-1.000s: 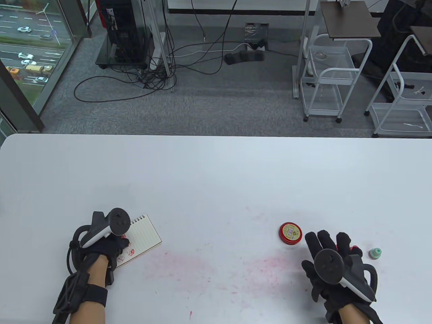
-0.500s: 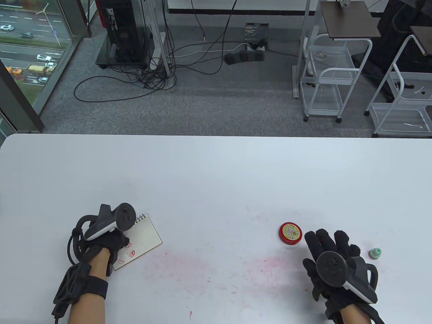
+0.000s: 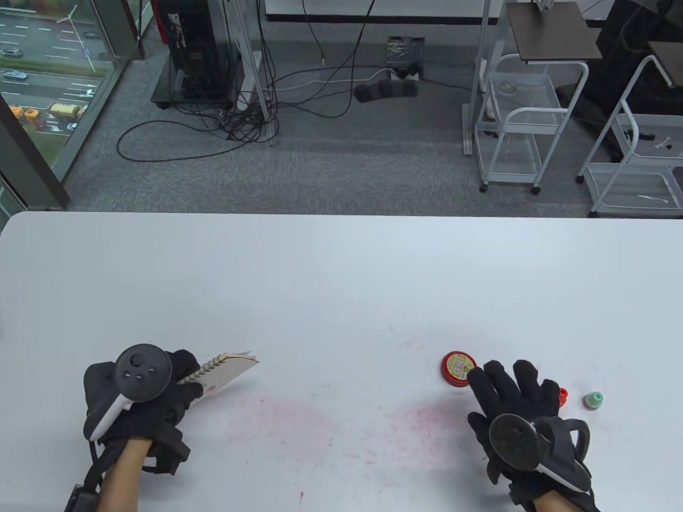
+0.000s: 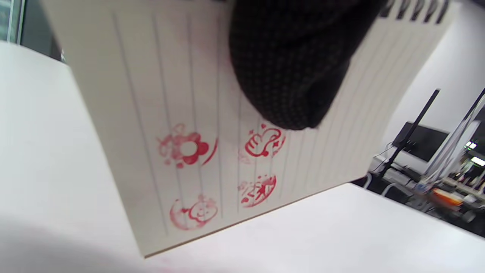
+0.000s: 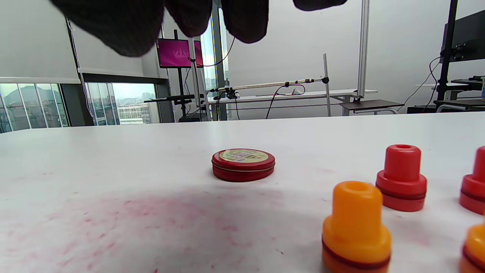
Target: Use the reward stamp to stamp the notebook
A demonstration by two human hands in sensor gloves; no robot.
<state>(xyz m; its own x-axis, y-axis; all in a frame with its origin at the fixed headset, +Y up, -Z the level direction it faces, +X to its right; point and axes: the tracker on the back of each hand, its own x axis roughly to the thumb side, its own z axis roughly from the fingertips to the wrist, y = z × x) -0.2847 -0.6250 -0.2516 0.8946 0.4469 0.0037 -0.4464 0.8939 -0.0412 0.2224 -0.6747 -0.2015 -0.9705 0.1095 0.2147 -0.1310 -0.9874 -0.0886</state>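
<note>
My left hand [image 3: 184,381] grips the spiral notebook [image 3: 230,369] at its bound end and holds it tilted, its right edge raised off the white table [image 3: 341,277]. In the left wrist view a gloved finger [image 4: 291,68] presses on the lined page [image 4: 151,94], which bears several red stamp prints. My right hand [image 3: 509,384] is spread open and empty, hovering over small stamps. The right wrist view shows an orange stamp [image 5: 356,227] and a red stamp [image 5: 402,178] standing under its fingers [image 5: 125,22]. A red stamp [image 3: 563,394] peeks out beside the hand.
A closed red ink pad tin [image 3: 457,367] lies just left of my right fingertips; it also shows in the right wrist view [image 5: 243,163]. A green stamp [image 3: 593,400] stands to the right. Pink ink smears [image 3: 421,421] mark the table. Further stamps sit at the right edge [image 5: 475,182].
My left hand has turned over and lifted the notebook from flat to tilted. My right hand has shifted slightly left, toward the ink pad.
</note>
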